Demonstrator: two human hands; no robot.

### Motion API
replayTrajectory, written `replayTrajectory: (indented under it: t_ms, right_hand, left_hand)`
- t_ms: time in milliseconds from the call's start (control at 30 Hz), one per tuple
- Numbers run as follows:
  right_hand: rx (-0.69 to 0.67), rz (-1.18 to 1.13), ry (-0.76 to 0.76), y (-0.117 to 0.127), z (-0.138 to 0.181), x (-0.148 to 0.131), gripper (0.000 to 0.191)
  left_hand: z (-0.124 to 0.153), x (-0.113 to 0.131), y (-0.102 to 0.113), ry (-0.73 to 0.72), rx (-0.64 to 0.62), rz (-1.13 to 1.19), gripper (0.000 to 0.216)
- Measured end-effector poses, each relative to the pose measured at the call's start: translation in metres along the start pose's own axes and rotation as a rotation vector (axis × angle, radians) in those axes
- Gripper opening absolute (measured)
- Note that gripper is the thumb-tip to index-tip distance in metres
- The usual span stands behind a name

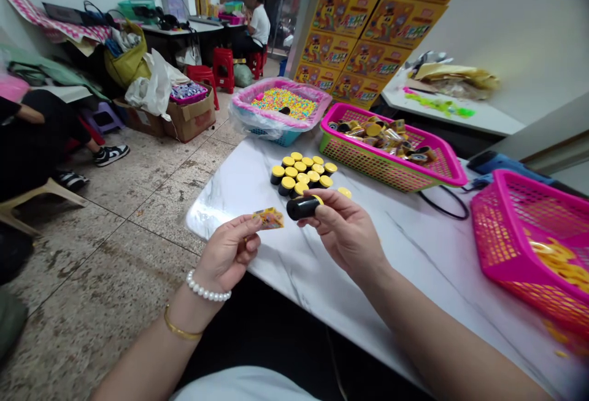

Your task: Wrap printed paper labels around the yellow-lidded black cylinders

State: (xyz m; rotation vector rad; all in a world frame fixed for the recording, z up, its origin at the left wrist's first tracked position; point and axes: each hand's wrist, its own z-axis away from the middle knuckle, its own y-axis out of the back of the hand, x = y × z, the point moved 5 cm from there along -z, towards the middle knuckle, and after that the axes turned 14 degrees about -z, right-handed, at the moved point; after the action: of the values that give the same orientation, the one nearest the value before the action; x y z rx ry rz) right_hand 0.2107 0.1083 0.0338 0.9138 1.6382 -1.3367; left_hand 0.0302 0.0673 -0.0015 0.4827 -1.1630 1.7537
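Between thumb and fingers, my left hand (232, 248) pinches a small yellow printed wrapper (270, 218) above the table's front edge. My right hand (347, 226) grips a black canister (302, 207) with a yellow lid, tipped on its side so that its dark end faces left. The wrapper and the canister are close together, with a narrow gap between them. Just beyond my hands, a cluster of black canisters with yellow lids (301, 168) stands upright on the white marbled table (391, 254). One more yellow lid (344, 192) shows behind my right hand.
A lined basin of colourful beads (319, 113) stands at the table's far edge. Beside it is a pink-and-green basket (391, 171) of wrapped canisters. A pink basket (501, 248) with yellow pieces is at right. Stacked yellow boxes (345, 48) rise behind. Other people sit at left and back.
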Motion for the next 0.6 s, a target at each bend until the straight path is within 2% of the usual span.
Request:
replayTrajectory:
  t_ms: [167,267,333,400,467,600]
  right_hand:
    - [-0.027,0.193,0.1,-0.002,0.004,-0.004,0.032]
    - [-0.026,0.389,0.245,-0.003,0.009,-0.012,0.027]
    - [-0.067,0.544,0.382,-0.008,0.014,-0.019,0.025]
    - [-0.128,0.618,0.45,-0.014,0.019,-0.02,0.024]
    - [-0.154,0.555,0.394,-0.016,0.02,-0.015,0.024]
    - [-0.163,0.289,0.149,-0.015,0.018,0.002,0.022]
  left_hand:
    - [-0.006,-0.005,-0.008,0.035,-0.109,0.068,0.026]
    - [-0.009,-0.007,-0.01,0.046,-0.103,0.094,0.028]
    - [-0.01,-0.006,-0.011,0.04,-0.083,0.088,0.029]
    - [-0.011,-0.005,-0.012,0.018,-0.064,0.063,0.03]
    - [-0.011,-0.004,-0.013,-0.025,-0.037,0.022,0.032]
    - [-0.01,-0.002,-0.01,-0.152,0.062,-0.078,0.036]
